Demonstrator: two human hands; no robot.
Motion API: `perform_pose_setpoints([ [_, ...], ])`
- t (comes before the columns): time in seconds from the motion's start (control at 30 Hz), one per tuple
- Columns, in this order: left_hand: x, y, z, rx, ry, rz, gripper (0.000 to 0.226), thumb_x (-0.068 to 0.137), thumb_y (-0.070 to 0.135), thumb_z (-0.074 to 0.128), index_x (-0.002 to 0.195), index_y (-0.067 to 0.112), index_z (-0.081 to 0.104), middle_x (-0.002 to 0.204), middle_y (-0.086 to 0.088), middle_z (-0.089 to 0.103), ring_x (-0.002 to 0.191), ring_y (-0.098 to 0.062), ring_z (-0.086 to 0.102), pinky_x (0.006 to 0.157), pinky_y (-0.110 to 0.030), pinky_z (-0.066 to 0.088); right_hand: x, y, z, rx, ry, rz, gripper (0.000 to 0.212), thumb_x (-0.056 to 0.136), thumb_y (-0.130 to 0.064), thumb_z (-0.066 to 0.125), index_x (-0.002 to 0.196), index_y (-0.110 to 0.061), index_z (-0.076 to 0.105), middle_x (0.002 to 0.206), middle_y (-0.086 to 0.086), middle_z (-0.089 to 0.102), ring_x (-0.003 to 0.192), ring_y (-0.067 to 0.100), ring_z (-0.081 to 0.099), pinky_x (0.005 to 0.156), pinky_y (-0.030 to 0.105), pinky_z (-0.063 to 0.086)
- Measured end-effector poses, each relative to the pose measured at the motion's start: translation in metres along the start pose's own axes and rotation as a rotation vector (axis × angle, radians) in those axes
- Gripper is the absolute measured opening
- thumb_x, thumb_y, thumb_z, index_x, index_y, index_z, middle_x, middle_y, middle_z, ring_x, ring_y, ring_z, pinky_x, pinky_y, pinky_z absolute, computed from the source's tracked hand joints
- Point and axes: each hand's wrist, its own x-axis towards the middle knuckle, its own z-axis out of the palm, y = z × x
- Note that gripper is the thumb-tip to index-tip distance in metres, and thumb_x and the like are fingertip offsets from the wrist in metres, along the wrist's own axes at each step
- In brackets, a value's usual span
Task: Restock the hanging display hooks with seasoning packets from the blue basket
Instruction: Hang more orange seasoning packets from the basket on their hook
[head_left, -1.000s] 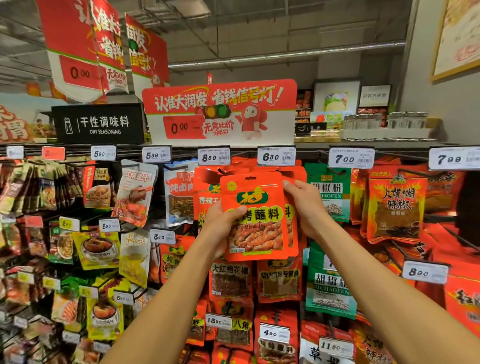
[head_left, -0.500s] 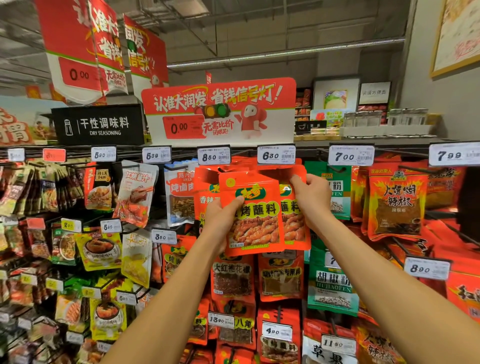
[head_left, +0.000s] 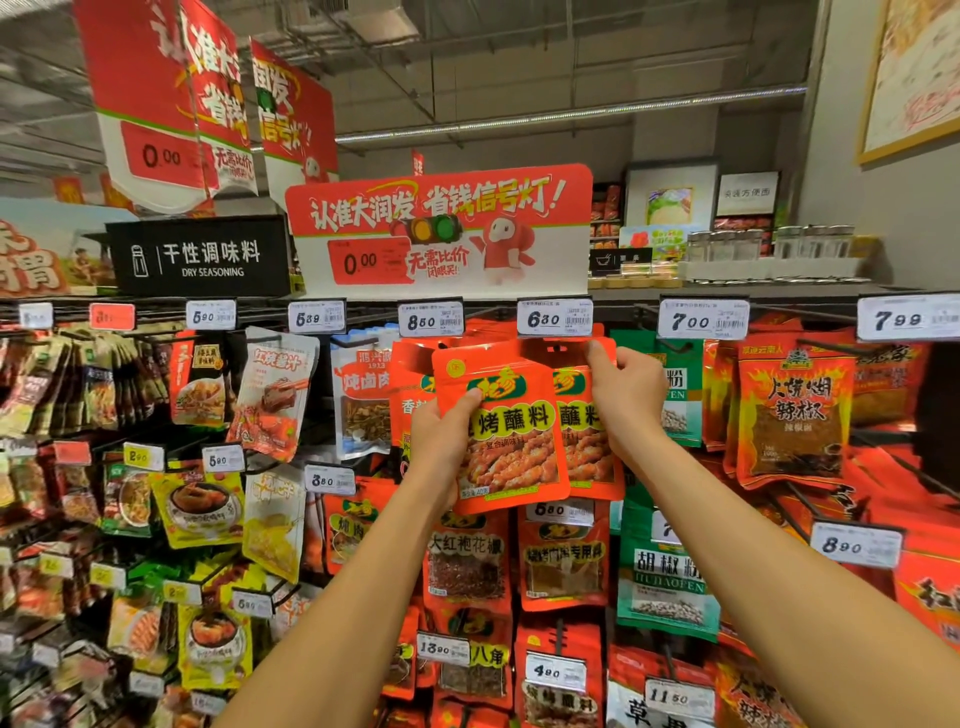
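In the head view, my left hand grips the left edge of an orange seasoning packet with curled fingers, while my right hand pinches the top of the packet behind it, at the hook under the 6.30 price tag. I judge the front packet not yet hung. The blue basket is out of view, so remaining stock is unknown.
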Motion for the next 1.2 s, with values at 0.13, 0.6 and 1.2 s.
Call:
perform_pose_setpoints([
  [0.13,-0.001,-0.001,0.005,0.000,-0.009,-0.003,0.010,0.094,0.030,0.069,0.094,0.021,0.074,0.087,-0.001,0.080,0.081,-0.021,0.078,0.075,-0.036,0.059,0.002,0.002,0.003,-0.018,0.001,0.004,0.048,0.097,-0.039,0.059,0.059,-0.012,0.048,0.057,0.008,0.041,0.055,0.020,0.034,0.055,0.037,0.023],
  [0.6,-0.004,-0.005,0.021,-0.009,0.053,0.028,0.032,0.091,0.048,0.070,0.095,0.017,0.075,0.098,-0.007,0.079,0.097,-0.031,0.074,0.094,-0.055,0.056,-0.001,0.020,-0.012,0.095,-0.182,0.010,0.056,0.087,-0.060,0.057,0.130,-0.025,0.054,0.110,-0.001,0.068,0.105,0.021,0.065,0.085,0.039,0.052],
  [1.2,0.011,0.008,0.077,0.173,0.216,-0.071,0.047,0.092,0.054,0.064,0.062,0.019,0.057,0.052,0.010,0.056,0.056,-0.017,0.051,0.056,-0.029,0.037,0.011,0.004,0.000,-0.084,-0.090,0.025,0.030,0.093,-0.043,0.067,0.113,-0.023,0.058,0.108,0.006,0.070,0.103,0.030,0.065,0.088,0.047,0.053],
])
